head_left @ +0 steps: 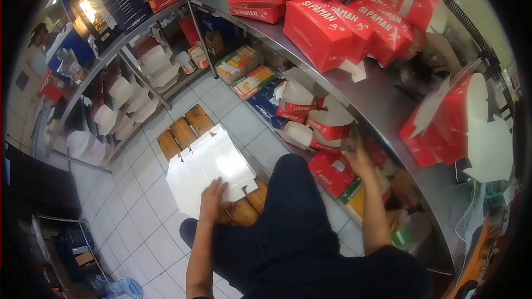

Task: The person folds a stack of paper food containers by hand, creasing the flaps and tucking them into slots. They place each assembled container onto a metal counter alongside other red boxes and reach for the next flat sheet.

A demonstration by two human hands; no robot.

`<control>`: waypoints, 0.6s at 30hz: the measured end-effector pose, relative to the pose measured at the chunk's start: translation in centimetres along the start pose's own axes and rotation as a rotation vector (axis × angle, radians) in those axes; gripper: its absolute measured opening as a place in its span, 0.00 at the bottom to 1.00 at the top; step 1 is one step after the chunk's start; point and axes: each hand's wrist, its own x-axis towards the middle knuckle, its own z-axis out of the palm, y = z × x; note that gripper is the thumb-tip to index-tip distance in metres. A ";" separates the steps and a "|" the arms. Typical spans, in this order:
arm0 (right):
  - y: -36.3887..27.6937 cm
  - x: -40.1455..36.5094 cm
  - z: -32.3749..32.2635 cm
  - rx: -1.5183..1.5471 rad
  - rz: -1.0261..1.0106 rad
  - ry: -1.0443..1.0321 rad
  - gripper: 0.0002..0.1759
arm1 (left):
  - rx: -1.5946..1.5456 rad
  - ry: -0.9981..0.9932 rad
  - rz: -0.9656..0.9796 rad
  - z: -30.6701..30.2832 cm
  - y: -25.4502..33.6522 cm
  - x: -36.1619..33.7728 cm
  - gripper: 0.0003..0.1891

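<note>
Nearby, a metal counter (382, 99) flanks the right hand (360, 158).

Layout about the person (277, 227) before me: a flat carton (205, 158) lies on the low stand (183, 132) in front, the left hand (213, 198) upon it. Along the right runs a counter (379, 93) with boxes (318, 30) on top; beneath it, near the right hand (360, 158), sit lower boxes (330, 130). Ahead to the left, a rack (151, 27) holds carton stacks (126, 1).

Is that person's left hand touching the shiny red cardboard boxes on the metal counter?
Apart. In the head view, the left hand is over the flat white cardboard sheet, with pale floor tiles visible between hand and red boxes.
</note>
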 end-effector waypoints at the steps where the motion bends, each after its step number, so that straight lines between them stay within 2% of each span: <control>1: 0.5 -0.8 0.1 0.000 0.004 -0.005 0.44 | -0.030 0.014 0.031 -0.5 -0.1 -0.2 0.33; 2: 1.0 -1.6 0.2 0.063 0.078 -0.018 0.44 | -0.031 0.009 0.025 -0.8 -0.4 -0.3 0.33; 4: -0.9 -2.5 0.3 0.128 0.153 -0.036 0.44 | -0.047 0.043 0.207 -1.6 -1.0 -0.3 0.20; 5: -3.2 -3.2 0.5 0.221 0.188 -0.137 0.44 | -0.045 0.042 0.206 -1.9 -0.9 -0.3 0.20; 6: -5.7 -3.6 1.1 0.315 0.222 -0.235 0.45 | -0.083 0.108 0.118 -2.7 -0.6 -0.3 0.15; 8: -8.8 -4.6 3.4 0.327 0.120 -0.367 0.44 | -0.152 0.295 -0.061 -5.8 2.6 -0.1 0.07; 9: -11.3 -4.8 4.2 0.337 0.015 -0.378 0.44 | -0.145 0.287 -0.059 -7.8 4.8 -0.2 0.07; 10: -13.9 -4.9 4.7 0.348 -0.091 -0.390 0.43 | -0.267 0.349 -0.076 -9.7 7.0 -0.5 0.07; 11: -15.9 -5.0 5.1 0.358 -0.087 -0.394 0.43 | -0.389 0.414 -0.096 -11.4 9.1 -1.1 0.07; 13: -19.4 -4.6 5.8 0.379 -0.356 -0.345 0.44 | -0.488 0.360 -0.007 -14.4 12.7 -3.0 0.09; 14: -20.9 -4.1 6.2 0.556 -0.410 -0.283 0.35 | -0.549 0.342 0.029 -16.0 14.8 -3.8 0.09; 15: -21.0 -3.7 6.6 0.575 -0.428 -0.297 0.35 | -0.587 0.290 0.085 -15.9 15.0 -5.0 0.09; 17: -20.8 -2.7 7.1 0.883 -0.535 -0.210 0.21 | -0.652 0.212 0.108 -16.5 16.5 -6.8 0.14; 18: -23.0 -2.4 6.1 0.904 -0.491 -0.113 0.12 | -0.642 0.184 0.122 -17.1 17.4 -7.3 0.15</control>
